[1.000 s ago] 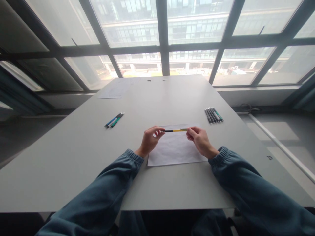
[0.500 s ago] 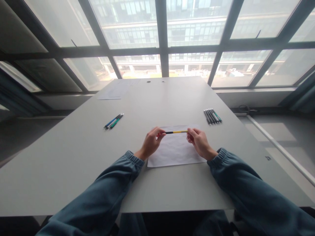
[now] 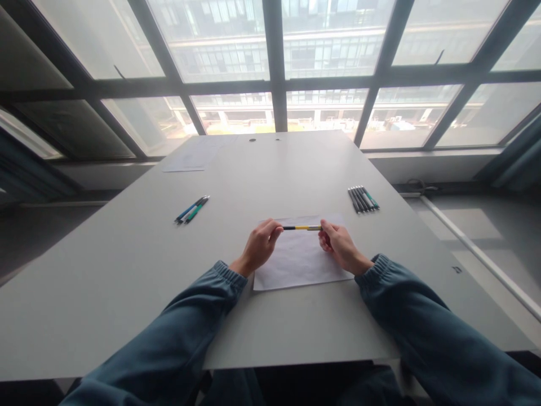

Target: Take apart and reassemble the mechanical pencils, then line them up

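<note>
Both hands hold one yellow-and-black pen [image 3: 302, 228] level, just above the sheet [image 3: 300, 265]: the left hand [image 3: 258, 247] pinches the dark end, the right hand [image 3: 340, 246] pinches the yellow end, each with fingertips closed on the barrel. The grip looks like a twist or pull along the pen's length; to do that well, I judge, the hands should keep the pen straight, turn or draw in line with the barrel, and stay over the sheet so any small part that drops lands there. The sheet lies flat on the grey table [image 3: 127, 270], near its front edge. Left of the sheet and further back lie a few blue and green pens [image 3: 192, 209]; right of it and further back, a neat row of dark pens [image 3: 363, 198]. Far beyond the sheet, at the table's back left, rest more papers [image 3: 190, 159]. Behind the table stand big windows [image 3: 270, 67] onto other buildings.
</note>
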`<state>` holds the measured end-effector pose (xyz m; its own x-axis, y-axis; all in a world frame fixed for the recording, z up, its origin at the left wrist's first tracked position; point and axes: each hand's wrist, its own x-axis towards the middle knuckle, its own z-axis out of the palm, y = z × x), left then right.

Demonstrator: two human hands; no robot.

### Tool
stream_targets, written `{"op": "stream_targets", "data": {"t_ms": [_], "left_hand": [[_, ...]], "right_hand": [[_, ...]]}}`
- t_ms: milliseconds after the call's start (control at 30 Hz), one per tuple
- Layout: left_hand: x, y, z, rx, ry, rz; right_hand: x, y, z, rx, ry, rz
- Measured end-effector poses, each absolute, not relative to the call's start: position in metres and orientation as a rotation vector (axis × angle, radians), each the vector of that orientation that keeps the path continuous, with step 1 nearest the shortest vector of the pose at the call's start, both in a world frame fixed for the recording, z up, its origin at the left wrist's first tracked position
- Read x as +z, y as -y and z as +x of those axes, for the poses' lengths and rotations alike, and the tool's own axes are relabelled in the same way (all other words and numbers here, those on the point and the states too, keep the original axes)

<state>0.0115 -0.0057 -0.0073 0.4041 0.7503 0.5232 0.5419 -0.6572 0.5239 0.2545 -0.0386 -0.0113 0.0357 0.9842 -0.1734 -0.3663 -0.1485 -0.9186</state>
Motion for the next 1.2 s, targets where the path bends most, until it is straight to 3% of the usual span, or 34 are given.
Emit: {"op": "stream_targets", "data": {"t_ms": [767,1200], "left_hand": [[-0.006,0.006,0.009,1.024,-1.094,2.525],[-0.012,0.005,0.011,1.042,-1.14,2.287]], "right_hand": [[-0.003,0.041,0.254,1.344,0.846,-1.018],[-0.003,0.042,0.254,1.282,0.898,-1.001]]}}
